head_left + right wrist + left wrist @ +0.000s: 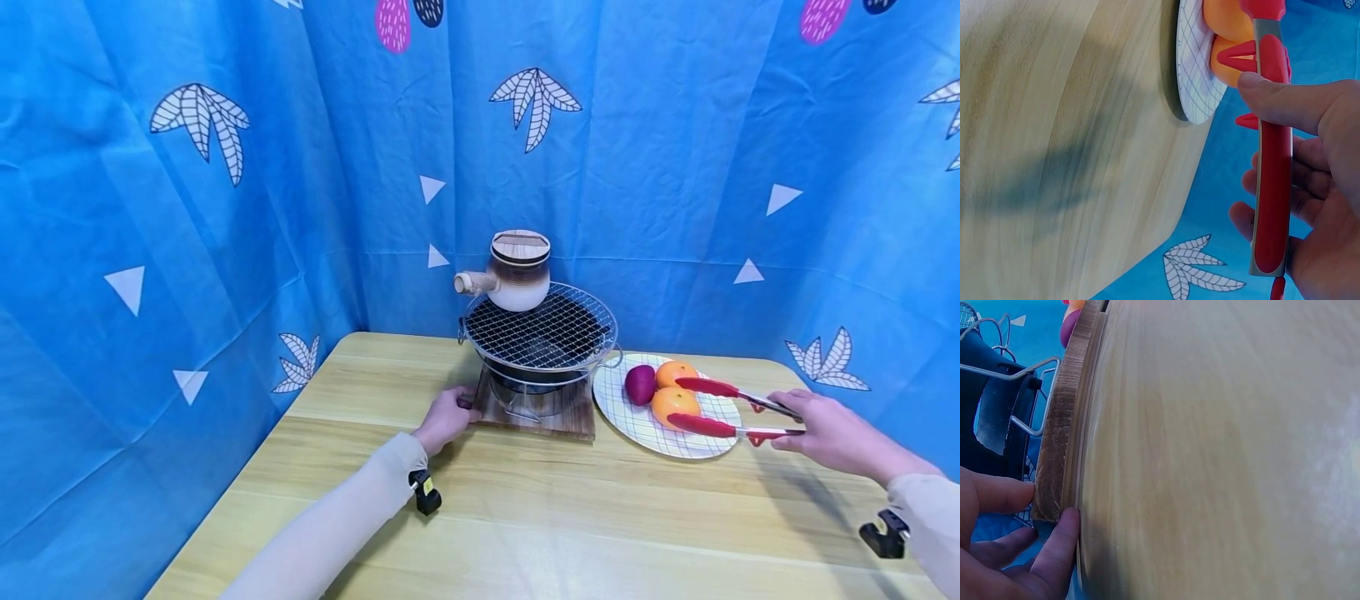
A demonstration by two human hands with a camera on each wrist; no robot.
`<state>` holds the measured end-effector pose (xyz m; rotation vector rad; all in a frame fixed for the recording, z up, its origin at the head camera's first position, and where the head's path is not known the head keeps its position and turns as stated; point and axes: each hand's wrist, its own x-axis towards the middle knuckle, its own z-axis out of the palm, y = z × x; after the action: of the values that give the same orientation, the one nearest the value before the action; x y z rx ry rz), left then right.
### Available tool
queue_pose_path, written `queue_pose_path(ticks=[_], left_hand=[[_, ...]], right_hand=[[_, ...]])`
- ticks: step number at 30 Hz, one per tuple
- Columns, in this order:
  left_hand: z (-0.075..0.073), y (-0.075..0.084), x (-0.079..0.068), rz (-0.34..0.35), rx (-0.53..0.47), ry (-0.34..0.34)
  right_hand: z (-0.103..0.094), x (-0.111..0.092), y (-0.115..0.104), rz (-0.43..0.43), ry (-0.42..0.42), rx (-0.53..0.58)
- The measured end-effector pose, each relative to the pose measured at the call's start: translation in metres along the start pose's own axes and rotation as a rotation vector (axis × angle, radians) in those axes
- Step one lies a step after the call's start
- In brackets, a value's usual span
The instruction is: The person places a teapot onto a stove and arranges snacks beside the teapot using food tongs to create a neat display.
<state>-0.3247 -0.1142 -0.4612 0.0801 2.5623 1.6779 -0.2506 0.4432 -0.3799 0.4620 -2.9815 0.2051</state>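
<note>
My left hand [446,419] pinches the left corner of the dark wooden board [577,421] under the round grill stove. In the left wrist view, the thumb lies on the upper side of the board [1060,434] and a finger touches its lower edge. My right hand [832,429] holds red-tipped tongs [708,427], their arms spread apart over the plate [626,425]. Between and beside the tong tips are two oranges [677,406], with a round purple fruit [640,385] at their left. In the right wrist view, fingers and thumb wrap the red tong handle [1274,187].
A wire rack [536,342] covers the stove, with a lidded clay pot [519,287] near its back edge. The pot's side handle [474,283] points left. Blue patterned curtain [660,167] surrounds the wooden table [525,517] at the back and sides.
</note>
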Motion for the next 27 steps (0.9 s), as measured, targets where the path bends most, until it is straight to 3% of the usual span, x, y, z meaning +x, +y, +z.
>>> queue_pose_path(ticks=[27], left_hand=[[-0.0004,0.0005,-0.0002,0.007,-0.013,-0.011]], right_hand=[[-0.0033,-0.0030,-0.0013,-0.005,0.002,0.001]])
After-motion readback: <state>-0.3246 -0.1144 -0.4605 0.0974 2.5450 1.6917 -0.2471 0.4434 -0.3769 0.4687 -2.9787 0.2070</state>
